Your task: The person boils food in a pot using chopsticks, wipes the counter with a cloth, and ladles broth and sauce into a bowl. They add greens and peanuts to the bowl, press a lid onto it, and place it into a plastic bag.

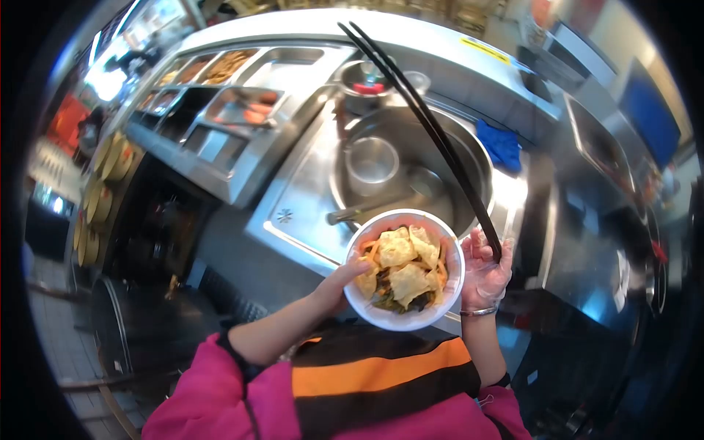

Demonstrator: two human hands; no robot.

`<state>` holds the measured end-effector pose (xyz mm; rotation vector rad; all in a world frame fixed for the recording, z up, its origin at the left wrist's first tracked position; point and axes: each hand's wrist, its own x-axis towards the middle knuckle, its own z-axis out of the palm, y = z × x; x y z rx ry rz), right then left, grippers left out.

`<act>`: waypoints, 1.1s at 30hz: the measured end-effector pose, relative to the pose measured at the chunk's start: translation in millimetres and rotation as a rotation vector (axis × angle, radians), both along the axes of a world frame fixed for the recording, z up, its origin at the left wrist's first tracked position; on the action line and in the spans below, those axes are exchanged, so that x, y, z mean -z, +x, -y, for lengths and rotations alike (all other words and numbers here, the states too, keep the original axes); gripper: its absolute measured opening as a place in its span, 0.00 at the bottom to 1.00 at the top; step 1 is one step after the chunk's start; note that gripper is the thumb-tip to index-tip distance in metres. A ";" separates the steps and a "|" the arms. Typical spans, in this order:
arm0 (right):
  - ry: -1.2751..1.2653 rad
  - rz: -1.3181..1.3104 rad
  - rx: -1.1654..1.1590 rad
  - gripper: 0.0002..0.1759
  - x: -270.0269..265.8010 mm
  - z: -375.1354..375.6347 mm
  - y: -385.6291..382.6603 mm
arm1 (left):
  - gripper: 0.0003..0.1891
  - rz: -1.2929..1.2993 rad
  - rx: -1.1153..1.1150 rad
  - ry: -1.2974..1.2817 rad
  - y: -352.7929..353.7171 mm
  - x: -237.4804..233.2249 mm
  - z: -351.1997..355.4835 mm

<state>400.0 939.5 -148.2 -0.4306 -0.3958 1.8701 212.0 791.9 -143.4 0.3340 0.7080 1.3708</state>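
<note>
One white bowl (403, 320) between two hands, up in front of the striped apron (385, 378); in it, food (397, 248) with pale yellow folded bits, thin orange strips and some dark green; on its left edge, a left hand (341, 281) clamped tight, thumb over the rim, other fingers mostly out of sight; close by its right edge, a right hand (485, 273) in a see-through glove (496, 284), curled round the near end of two long black chopsticks (438, 136); no way to tell about any touch between that hand and the bowl; for the chopsticks, a long slant up and to the left, away from the body, above the big round sink (381, 123); thin tips a little apart, far past the food; beyond the sink, to the right, a blue cloth (499, 145) on the metal counter (293, 198).
</note>
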 end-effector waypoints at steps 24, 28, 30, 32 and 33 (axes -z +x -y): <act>-0.482 0.056 -1.113 0.24 34.9 130.2 -221.8 | 0.27 -0.133 -0.614 -0.068 -166.2 -61.2 161.4; 0.385 0.354 -1.614 0.24 13.2 45.3 -141.3 | 0.27 -0.243 -0.714 -0.080 -169.7 -76.3 170.1; 0.510 0.637 -1.539 0.21 -29.8 -34.3 -86.1 | 0.27 -0.240 -0.752 -0.052 -169.3 -83.3 176.1; 0.689 1.003 -1.039 0.17 -48.8 -114.0 -36.9 | 0.27 -0.275 -0.742 0.046 -173.7 -82.6 192.4; 0.612 1.035 -0.777 0.16 -50.5 -149.8 -20.6 | 0.29 -0.348 -0.707 0.066 -172.6 -84.7 197.9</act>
